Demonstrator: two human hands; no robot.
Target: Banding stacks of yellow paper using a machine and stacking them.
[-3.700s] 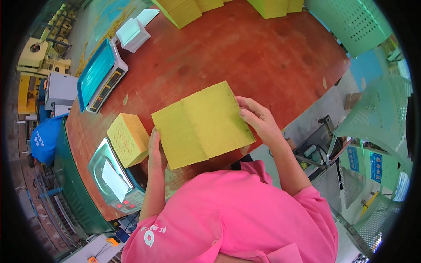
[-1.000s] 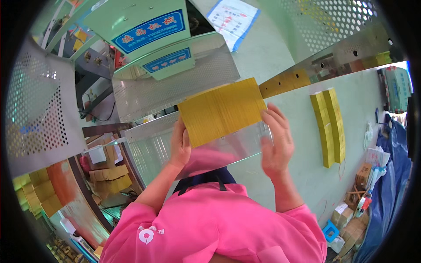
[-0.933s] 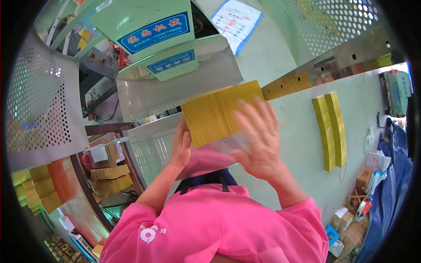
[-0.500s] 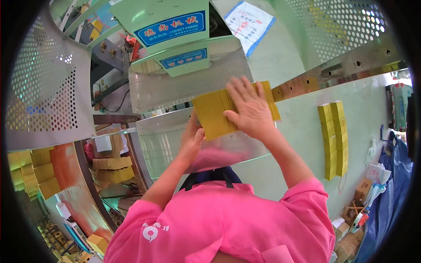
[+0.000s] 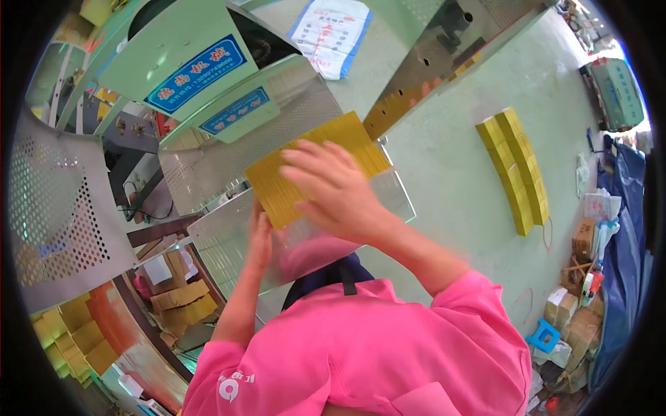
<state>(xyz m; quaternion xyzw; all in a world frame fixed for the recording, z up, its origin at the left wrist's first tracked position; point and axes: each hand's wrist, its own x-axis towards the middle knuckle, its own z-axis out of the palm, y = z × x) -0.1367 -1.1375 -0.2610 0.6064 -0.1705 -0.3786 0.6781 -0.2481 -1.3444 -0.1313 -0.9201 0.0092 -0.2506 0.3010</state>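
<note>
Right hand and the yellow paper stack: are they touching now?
Cannot tell: in the head view, the blurred right hand overlaps the face of the yellow paper stack, but neither contact nor gap shows plainly.

The paper stack (image 5: 266,195) is over the far edge of the tray (image 5: 225,232), the left hand (image 5: 259,241) at its near left corner and the right hand (image 5: 336,191) over its top, with two rows of bundles (image 5: 515,173) on the floor (image 5: 451,187) to the right, a sack (image 5: 331,35) beyond, and the bench (image 5: 114,315) leftward.
</note>
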